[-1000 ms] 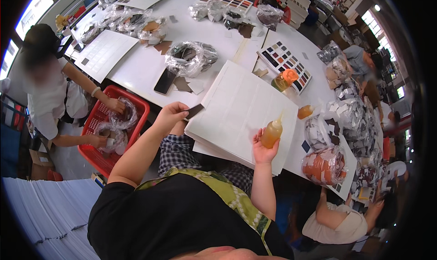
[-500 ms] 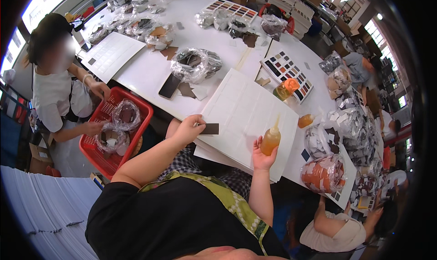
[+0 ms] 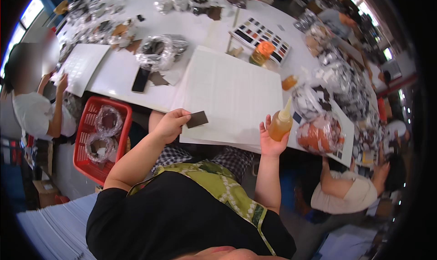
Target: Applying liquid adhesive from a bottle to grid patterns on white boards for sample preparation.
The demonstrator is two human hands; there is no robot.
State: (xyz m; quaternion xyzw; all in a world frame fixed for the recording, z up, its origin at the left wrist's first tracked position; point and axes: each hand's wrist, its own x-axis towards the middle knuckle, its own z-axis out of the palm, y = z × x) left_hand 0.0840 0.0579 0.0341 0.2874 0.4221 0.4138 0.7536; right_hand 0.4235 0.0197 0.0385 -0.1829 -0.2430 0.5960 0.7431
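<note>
Swatch (image 3: 197, 119) pinched in left hand (image 3: 171, 124), bottle (image 3: 280, 127) cradled in right hand (image 3: 273, 145), by the bench (image 3: 116, 80)'s near edge! Readying, seemingly; next move wants steadiness.

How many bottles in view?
3 visible: a nozzle bottle in the right hand; an orange-topped bottle beside the colour card; a small amber bottle on the table, near the plastic bags. Others may be hidden behind bags.

Red basket (image 3: 85, 128) at left, 2 plastic-wrapped bundles (image 3: 108, 120) inside, black phone (image 3: 140, 80) on white table (image 3: 116, 80), colour chart (image 3: 260, 34) farther right
</note>
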